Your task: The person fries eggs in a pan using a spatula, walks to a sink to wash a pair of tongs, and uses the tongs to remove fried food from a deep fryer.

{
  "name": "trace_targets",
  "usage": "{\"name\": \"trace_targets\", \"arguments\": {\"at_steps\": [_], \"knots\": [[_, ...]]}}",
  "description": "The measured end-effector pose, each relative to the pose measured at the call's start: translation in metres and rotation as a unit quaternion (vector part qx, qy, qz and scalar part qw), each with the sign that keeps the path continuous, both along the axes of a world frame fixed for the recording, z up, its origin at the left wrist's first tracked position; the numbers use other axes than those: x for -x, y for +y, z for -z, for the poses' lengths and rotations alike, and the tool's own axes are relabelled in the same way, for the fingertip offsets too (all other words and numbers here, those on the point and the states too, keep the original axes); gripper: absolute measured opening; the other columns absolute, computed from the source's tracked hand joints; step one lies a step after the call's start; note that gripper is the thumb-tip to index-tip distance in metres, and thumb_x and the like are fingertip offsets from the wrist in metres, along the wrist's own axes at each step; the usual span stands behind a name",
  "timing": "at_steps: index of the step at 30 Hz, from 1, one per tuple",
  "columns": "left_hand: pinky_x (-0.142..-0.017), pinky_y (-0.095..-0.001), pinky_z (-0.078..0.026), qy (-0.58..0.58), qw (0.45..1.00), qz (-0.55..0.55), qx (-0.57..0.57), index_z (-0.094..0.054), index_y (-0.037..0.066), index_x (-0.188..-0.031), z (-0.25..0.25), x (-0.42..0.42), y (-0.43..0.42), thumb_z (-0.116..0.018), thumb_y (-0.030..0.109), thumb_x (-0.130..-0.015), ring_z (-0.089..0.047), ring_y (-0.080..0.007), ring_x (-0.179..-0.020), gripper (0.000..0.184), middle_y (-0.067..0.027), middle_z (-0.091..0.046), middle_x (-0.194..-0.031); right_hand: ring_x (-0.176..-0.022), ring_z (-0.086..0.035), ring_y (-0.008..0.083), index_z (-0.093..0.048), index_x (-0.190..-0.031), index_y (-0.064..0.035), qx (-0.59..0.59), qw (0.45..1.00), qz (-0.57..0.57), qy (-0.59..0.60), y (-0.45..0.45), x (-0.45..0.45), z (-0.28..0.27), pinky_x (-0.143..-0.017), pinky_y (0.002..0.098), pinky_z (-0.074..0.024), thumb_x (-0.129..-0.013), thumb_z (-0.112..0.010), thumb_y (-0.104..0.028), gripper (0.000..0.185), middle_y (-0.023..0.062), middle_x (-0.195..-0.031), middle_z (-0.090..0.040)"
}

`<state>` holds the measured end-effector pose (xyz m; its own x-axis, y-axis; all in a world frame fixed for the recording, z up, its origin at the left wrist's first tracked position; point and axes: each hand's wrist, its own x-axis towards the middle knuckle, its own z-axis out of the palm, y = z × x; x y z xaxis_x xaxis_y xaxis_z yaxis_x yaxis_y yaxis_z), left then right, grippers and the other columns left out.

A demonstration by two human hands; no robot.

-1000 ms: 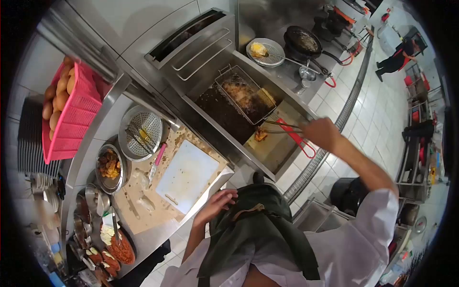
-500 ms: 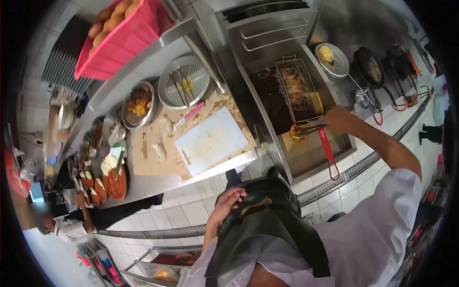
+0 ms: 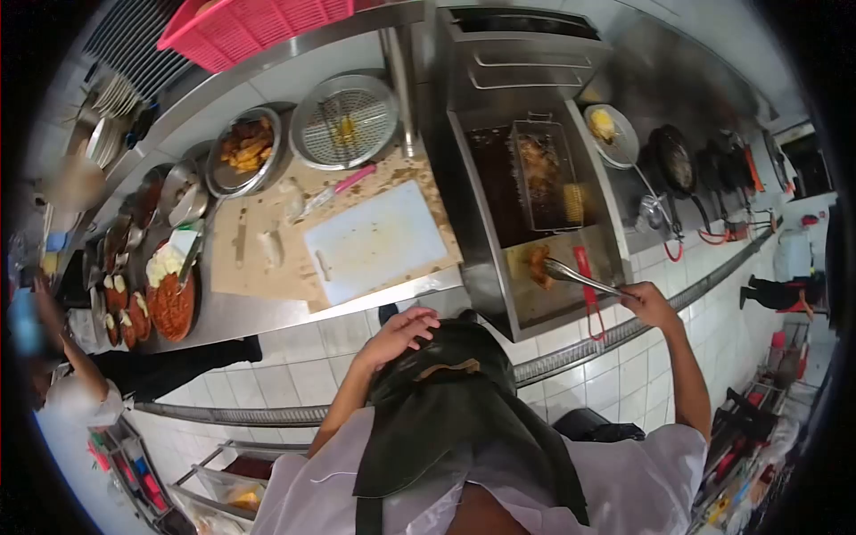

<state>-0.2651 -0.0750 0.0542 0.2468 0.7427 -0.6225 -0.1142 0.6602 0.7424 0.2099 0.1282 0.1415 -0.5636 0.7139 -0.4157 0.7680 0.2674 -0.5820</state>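
My right hand (image 3: 652,305) is closed around the end of metal tongs (image 3: 590,282). At the tongs' tips is a browned fried piece (image 3: 539,266), held over the pale front ledge of the fryer (image 3: 615,201); its kind I cannot make out. Behind it, a wire fry basket (image 3: 573,183) sits in dark oil with brown food (image 3: 538,165) inside. Its red handle (image 3: 584,266) points toward me and passes by the tongs. My left hand (image 3: 403,336) holds nothing, its fingers extended in front of my dark apron (image 3: 446,392).
Left of the fryer, a white cutting board (image 3: 379,241) and a pink-handled knife (image 3: 343,185) lie on brown paper. Bowls of fried pieces (image 3: 248,147) and red sauce (image 3: 169,308) stand beyond. Pans (image 3: 675,160) line the right side. Another person (image 3: 85,397) works at far left.
My right hand has drawn back toward me and away from the basket, bringing the tongs and the fried piece. My left hand stays near the apron. The camera view has shifted.
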Motion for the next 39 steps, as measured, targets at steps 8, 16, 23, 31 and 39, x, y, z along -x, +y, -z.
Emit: {"name": "trace_targets", "arguments": {"at_steps": [8, 16, 23, 31, 39], "knots": [[-0.076, -0.0233, -0.045, 0.000, 1.000, 0.025, 0.002, -0.051, 0.011, -0.125, 0.005, -0.029, 0.007, -0.046, 0.032, -0.095, -0.055, -0.0080, -0.093, 0.037, 0.0020, -0.060, -0.110, -0.052, -0.036, 0.0061, -0.061, -0.073, 0.0006, 0.039, 0.987, 0.150, 0.032, -0.032, 0.010, -0.014, -0.046, 0.0271, -0.0295, -0.086, -0.062, -0.014, 0.020, -0.0034, -0.054, -0.040], [-0.078, -0.0245, -0.043, -0.001, 1.000, 0.014, -0.003, -0.051, 0.013, -0.126, -0.003, -0.025, 0.000, -0.046, 0.034, -0.095, -0.056, -0.0072, -0.092, 0.037, 0.0044, -0.059, -0.109, -0.050, -0.032, 0.0015, -0.061, -0.072, -0.0055, 0.026, 0.991, 0.078, 0.102, 0.027, 0.096, -0.026, -0.043, 0.0226, -0.0241, -0.089, -0.060, -0.024, 0.026, -0.0091, -0.055, -0.036], [-0.076, -0.0242, -0.046, -0.001, 0.999, -0.044, 0.007, -0.049, 0.013, -0.128, 0.009, 0.000, -0.017, -0.050, 0.036, -0.093, -0.058, -0.0090, -0.094, 0.042, 0.0018, -0.059, -0.110, -0.052, -0.038, 0.0092, -0.061, -0.085, 0.0022, -0.128, 0.942, -0.026, 0.309, 0.094, 0.327, 0.007, -0.049, 0.0291, -0.0336, -0.092, -0.057, -0.026, 0.029, 0.0033, -0.055, -0.039], [-0.078, -0.0248, -0.041, -0.057, 0.996, -0.035, -0.052, -0.050, 0.012, -0.127, 0.036, 0.096, -0.039, -0.046, 0.028, -0.094, -0.054, -0.0086, -0.096, 0.037, 0.0024, -0.057, -0.111, -0.086, -0.058, 0.0443, -0.059, -0.107, -0.0004, -0.274, 0.959, -0.068, 0.011, 0.111, 0.458, 0.005, -0.073, 0.0471, -0.0459, -0.089, -0.055, -0.021, 0.028, 0.0264, -0.089, -0.062], [-0.078, -0.0286, -0.046, -0.092, 0.992, -0.049, -0.074, -0.051, 0.010, -0.125, 0.022, 0.221, -0.059, -0.044, 0.038, -0.095, -0.056, -0.0130, -0.096, 0.043, -0.0014, -0.058, -0.109, -0.085, -0.060, 0.0417, -0.053, -0.115, -0.0006, -0.339, 0.918, -0.207, -0.006, 0.041, 0.579, -0.067, -0.072, 0.0475, -0.0482, -0.088, -0.054, -0.013, 0.030, 0.0225, -0.091, -0.061]]}}
